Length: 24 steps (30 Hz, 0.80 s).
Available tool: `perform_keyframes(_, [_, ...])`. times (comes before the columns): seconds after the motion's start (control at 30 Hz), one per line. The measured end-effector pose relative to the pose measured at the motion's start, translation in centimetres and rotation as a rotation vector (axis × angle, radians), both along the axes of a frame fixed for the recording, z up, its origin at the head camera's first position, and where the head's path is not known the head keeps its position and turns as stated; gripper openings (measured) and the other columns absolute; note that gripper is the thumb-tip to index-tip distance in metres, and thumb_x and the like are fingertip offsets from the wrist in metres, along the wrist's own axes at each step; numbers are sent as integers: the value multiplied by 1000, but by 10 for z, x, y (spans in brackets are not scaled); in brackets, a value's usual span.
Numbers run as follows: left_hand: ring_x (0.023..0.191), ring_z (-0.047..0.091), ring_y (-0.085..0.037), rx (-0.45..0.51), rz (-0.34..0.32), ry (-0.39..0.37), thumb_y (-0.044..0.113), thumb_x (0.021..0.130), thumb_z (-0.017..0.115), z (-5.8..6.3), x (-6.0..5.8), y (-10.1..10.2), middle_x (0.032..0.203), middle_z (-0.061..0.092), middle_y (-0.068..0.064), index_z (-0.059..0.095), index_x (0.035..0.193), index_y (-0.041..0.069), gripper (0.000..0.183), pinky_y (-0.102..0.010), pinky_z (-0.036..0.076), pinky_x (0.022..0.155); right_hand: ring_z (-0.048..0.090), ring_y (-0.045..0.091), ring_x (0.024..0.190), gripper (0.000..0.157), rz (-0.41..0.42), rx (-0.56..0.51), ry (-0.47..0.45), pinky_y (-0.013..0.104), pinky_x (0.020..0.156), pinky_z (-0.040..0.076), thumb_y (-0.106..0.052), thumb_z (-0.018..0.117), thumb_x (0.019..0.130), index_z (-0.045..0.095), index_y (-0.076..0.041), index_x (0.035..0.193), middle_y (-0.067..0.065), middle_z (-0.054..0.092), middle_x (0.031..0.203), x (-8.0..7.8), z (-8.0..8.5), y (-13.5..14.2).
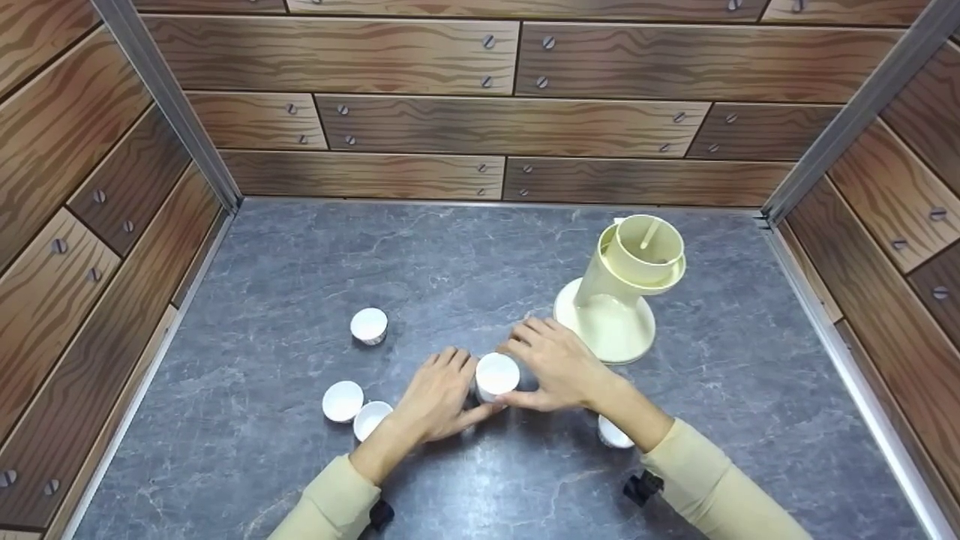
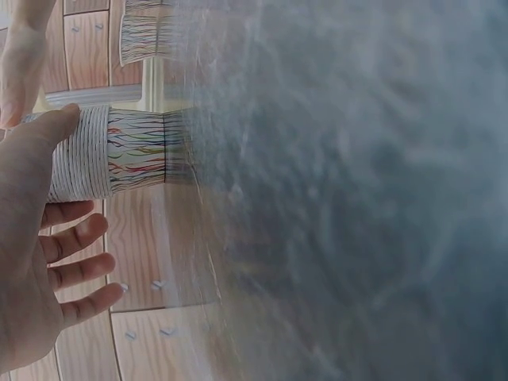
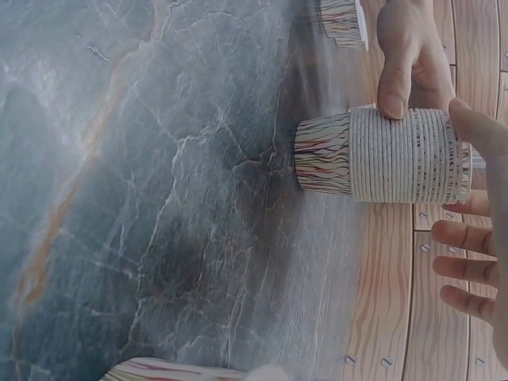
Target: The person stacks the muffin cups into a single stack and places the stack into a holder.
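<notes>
A stack of small paper cups stands upright mid-table, white inside. In the wrist views its rims are piled close together, and the lowest cup's wall carries thin coloured wavy lines. My left hand holds the stack from the left, thumb along its near side; in the left wrist view the other fingers spread below it. From the right, my right hand grips the stack between thumb and forefinger near the top rims. The two thumbs come close together at the near side.
Single paper cups stand left of the hands: one farther back, two side by side. Another cup sits partly under the right forearm. Behind the right hand rises a cream stand with a round base and cylindrical top. Wood-patterned walls enclose the table.
</notes>
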<state>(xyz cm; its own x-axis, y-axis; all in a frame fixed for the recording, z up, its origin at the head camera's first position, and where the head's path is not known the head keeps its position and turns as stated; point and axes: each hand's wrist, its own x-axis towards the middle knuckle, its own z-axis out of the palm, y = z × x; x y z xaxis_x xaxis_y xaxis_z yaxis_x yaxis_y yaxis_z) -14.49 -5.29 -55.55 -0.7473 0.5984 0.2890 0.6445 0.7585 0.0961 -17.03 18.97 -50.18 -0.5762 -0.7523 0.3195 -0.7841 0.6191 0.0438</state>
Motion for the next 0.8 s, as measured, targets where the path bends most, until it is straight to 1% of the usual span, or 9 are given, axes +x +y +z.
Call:
perform_keyframes(0.3, [111,63,-24,-12,6,-6,73,98,52,0,0,0,115,68,-7,64,125,10,70,-41,58,94,62,21,104,67,-11,13,-22,38,87,52,-79,63,87,71,-21,119,-1,67,108,0,-3,0])
perform_keyframes(0.5, [110,63,-24,-11,8,-9,73,98,51,0,0,0,114,68,-6,64,124,10,70,-40,58,95,63,22,106,67,-15,24,-37,39,89,53,-79,62,88,71,-21,120,-1,67,109,0,-3,0])
perform_keyframes(0.8, [110,63,-23,-3,1,-5,76,98,48,2,1,0,114,68,-6,64,123,11,72,-39,57,95,63,24,109,70,-14,49,-43,40,92,55,-80,60,89,69,-20,124,1,67,113,2,3,5])
